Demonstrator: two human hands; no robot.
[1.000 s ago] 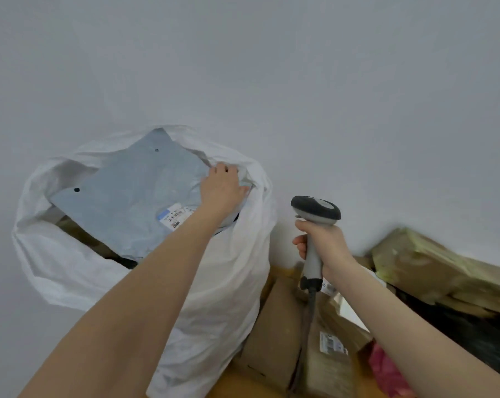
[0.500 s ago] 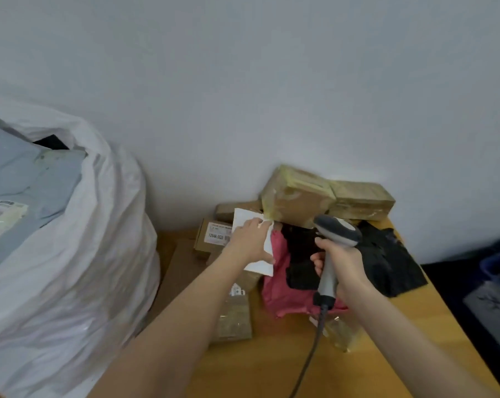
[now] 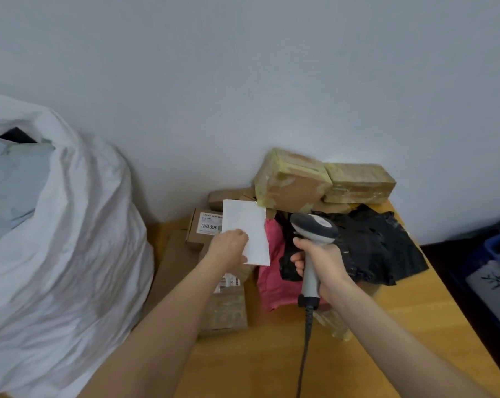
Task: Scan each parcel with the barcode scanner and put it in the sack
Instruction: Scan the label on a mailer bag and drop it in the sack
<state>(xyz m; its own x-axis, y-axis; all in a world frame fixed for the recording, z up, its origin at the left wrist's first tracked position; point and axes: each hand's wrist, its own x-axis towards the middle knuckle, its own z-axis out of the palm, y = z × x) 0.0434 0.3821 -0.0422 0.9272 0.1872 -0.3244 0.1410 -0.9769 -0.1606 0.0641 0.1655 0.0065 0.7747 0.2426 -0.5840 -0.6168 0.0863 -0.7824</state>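
The sack [image 3: 65, 239] is standing on the left, bulging and looking well filled, with a grey parcel [image 3: 16, 168] showing in its mouth, so a good share of the work is looking done. Plenty is waiting, though: a pile is lying on the table [image 3: 386, 326] against the wall, with two taped boxes [image 3: 292, 179] at the back, a labelled box [image 3: 203, 225], a pink bag [image 3: 271, 282], a black bag [image 3: 372, 245] and a brown parcel [image 3: 228, 308] at the front. The step in hand seems to be scanning the next piece. The left hand [image 3: 228, 248] is pinching a white parcel [image 3: 247, 225] by its lower left edge with curled fingers, holding it upright above the pile, just beside the scanner [image 3: 313, 228]. The parcel is looking flat, thin and light, like an envelope, and the face turned this way is showing blank, with no barcode in sight; the label may be sitting on the far side. The right hand [image 3: 323, 262] is wrapping its fingers fully round the scanner's handle, with the cable trailing down toward the near edge. The scanner's head is pointing over the pile, close to the parcel's right edge. After a scan, this one is going to need carrying left to the sack.
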